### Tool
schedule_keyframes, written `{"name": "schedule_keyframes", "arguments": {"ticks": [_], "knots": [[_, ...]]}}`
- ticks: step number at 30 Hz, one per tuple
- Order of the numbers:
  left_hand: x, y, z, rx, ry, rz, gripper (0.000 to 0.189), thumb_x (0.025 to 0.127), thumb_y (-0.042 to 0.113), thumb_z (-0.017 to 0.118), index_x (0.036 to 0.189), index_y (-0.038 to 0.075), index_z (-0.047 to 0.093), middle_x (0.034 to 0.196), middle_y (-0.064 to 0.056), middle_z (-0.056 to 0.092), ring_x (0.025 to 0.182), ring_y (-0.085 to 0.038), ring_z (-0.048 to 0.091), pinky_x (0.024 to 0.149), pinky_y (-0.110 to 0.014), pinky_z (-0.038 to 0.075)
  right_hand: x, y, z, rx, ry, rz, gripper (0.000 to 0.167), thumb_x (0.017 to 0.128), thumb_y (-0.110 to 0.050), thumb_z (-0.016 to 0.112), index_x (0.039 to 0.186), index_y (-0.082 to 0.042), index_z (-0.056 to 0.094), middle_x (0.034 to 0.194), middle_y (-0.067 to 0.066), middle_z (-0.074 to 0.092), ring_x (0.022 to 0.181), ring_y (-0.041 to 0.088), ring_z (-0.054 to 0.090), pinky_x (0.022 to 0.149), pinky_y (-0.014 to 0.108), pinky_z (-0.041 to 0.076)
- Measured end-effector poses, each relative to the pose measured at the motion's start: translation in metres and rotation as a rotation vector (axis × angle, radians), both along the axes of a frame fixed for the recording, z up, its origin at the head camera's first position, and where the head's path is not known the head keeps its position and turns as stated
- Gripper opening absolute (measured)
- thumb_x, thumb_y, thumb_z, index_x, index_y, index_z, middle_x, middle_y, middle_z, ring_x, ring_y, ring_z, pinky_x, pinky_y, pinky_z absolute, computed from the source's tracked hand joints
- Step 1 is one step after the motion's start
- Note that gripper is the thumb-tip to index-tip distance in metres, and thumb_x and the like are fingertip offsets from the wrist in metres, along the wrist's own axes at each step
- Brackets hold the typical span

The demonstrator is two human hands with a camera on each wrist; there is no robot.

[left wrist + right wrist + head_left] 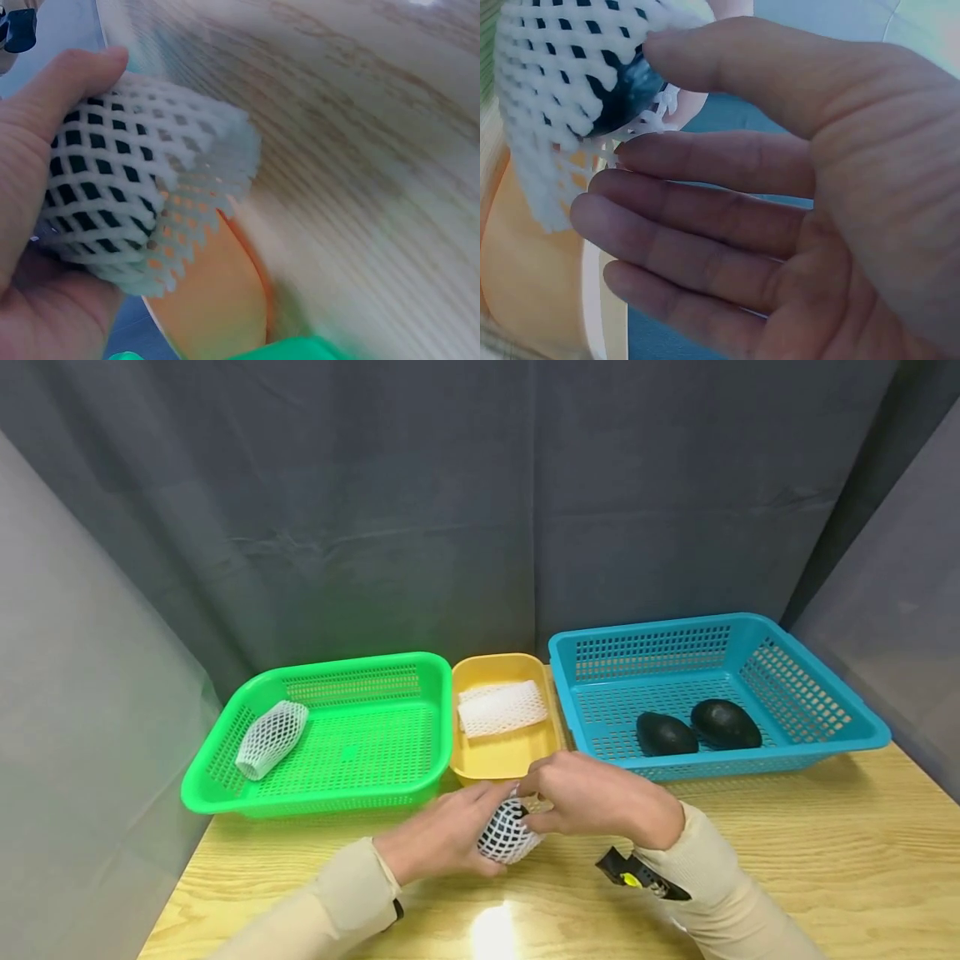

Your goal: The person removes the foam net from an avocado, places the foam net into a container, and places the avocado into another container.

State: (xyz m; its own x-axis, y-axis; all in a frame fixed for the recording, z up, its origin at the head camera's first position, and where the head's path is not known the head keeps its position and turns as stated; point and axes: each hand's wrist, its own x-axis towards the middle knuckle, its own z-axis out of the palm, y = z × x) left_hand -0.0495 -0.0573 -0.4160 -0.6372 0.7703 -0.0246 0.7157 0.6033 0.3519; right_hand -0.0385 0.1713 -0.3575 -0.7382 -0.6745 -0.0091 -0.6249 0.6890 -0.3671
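My left hand [442, 835] grips a dark avocado [634, 94] inside a white foam net sleeve [510, 839], just above the table in front of the yellow tray. In the left wrist view, the sleeve's loose end stands hollow beyond the fruit. Part of the avocado's dark skin shows bare at the opening on the right hand's side. My right hand [592, 797] is at that opening, its thumb touching near the bare skin. Its other fingers [705, 232] reach out fairly straight, with the index fingertip close to the net's edge.
A green basket [348, 793] at the left holds a white netted item [273, 739]. The yellow tray [487, 764] in the middle holds white foam netting [502, 708]. In the blue basket [750, 760] at the right lie two dark avocados [725, 723]. Grey curtains hang behind.
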Motion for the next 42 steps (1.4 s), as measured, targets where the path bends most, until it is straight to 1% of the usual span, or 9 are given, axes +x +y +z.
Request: {"name": "schedule_keyframes", "arguments": {"ticks": [5,9,13,17,20,25,29,36,42], "knots": [[-0.002,0.001,-0.007,0.019,-0.047,0.012,0.102,0.077,0.04,0.089,0.16,0.018,0.033,0.142,-0.002,0.061,0.116,-0.013,0.065,0.094,-0.026,0.057,-0.003,-0.002,-0.002,0.008,-0.034,-0.002,0.028,0.087,-0.024,0.08,0.112,-0.011,0.08,0.105,0.002,0.08,0.09,0.009,0.074,0.079,0.028,0.062],[-0.004,0.001,-0.013,0.052,-0.085,-0.003,0.103,0.077,0.038,0.09,0.161,0.019,0.033,0.139,-0.002,0.063,0.115,-0.012,0.065,0.096,-0.025,0.056,-0.005,-0.005,-0.006,0.017,-0.064,-0.008,0.025,0.086,-0.024,0.08,0.107,-0.012,0.08,0.095,-0.005,0.079,0.077,0.001,0.064,0.072,0.022,0.057],[-0.005,0.0,-0.018,0.089,-0.103,-0.025,0.103,0.076,0.037,0.091,0.16,0.019,0.034,0.135,-0.001,0.065,0.112,-0.009,0.064,0.096,-0.023,0.055,-0.006,-0.007,-0.01,0.013,-0.098,-0.014,0.02,0.085,-0.023,0.079,0.102,-0.014,0.08,0.085,-0.012,0.073,0.067,-0.002,0.055,0.065,0.018,0.052],[-0.007,-0.001,-0.023,0.117,-0.129,-0.042,0.1,0.076,0.039,0.091,0.158,0.018,0.038,0.133,0.0,0.066,0.111,-0.006,0.063,0.095,-0.021,0.055,-0.007,-0.007,-0.013,0.005,-0.118,-0.017,0.021,0.084,-0.023,0.079,0.102,-0.014,0.08,0.085,-0.012,0.073,0.066,-0.003,0.055,0.064,0.017,0.051],[-0.007,-0.001,-0.023,0.131,-0.155,-0.039,0.099,0.075,0.041,0.091,0.157,0.016,0.041,0.134,0.0,0.066,0.113,-0.007,0.063,0.097,-0.021,0.055,-0.008,-0.008,-0.013,0.007,-0.122,-0.019,0.02,0.083,-0.022,0.079,0.101,-0.014,0.08,0.082,-0.013,0.071,0.064,-0.003,0.052,0.061,0.018,0.049],[-0.007,0.001,-0.024,0.127,-0.158,-0.032,0.099,0.075,0.043,0.091,0.156,0.014,0.043,0.134,-0.001,0.066,0.114,-0.007,0.064,0.097,-0.02,0.054,-0.008,-0.007,-0.013,0.008,-0.141,-0.032,0.019,0.082,-0.021,0.08,0.099,-0.013,0.08,0.081,-0.012,0.071,0.061,-0.002,0.05,0.059,0.017,0.049],[-0.009,0.001,-0.027,0.137,-0.168,-0.034,0.097,0.074,0.045,0.091,0.154,0.016,0.046,0.133,-0.001,0.067,0.112,-0.005,0.064,0.097,-0.019,0.054,-0.009,-0.008,-0.015,0.006,-0.16,-0.039,0.02,0.08,-0.02,0.08,0.099,-0.014,0.079,0.08,-0.014,0.07,0.062,-0.002,0.051,0.06,0.017,0.049],[-0.015,0.0,-0.032,0.151,-0.181,-0.063,0.097,0.073,0.051,0.09,0.152,0.017,0.047,0.13,0.002,0.068,0.109,-0.002,0.063,0.095,-0.018,0.054,-0.011,-0.008,-0.018,0.024,-0.159,-0.041,0.02,0.076,-0.021,0.084,0.094,-0.015,0.077,0.073,-0.014,0.062,0.061,-0.001,0.049,0.058,0.018,0.046],[-0.015,0.0,-0.035,0.163,-0.203,-0.077,0.095,0.073,0.05,0.09,0.151,0.016,0.048,0.129,0.002,0.069,0.108,-0.001,0.064,0.094,-0.016,0.054,-0.01,-0.01,-0.019,0.026,-0.155,-0.044,0.018,0.075,-0.02,0.085,0.087,-0.015,0.073,0.07,-0.013,0.057,0.061,-0.001,0.047,0.056,0.018,0.045]]}}
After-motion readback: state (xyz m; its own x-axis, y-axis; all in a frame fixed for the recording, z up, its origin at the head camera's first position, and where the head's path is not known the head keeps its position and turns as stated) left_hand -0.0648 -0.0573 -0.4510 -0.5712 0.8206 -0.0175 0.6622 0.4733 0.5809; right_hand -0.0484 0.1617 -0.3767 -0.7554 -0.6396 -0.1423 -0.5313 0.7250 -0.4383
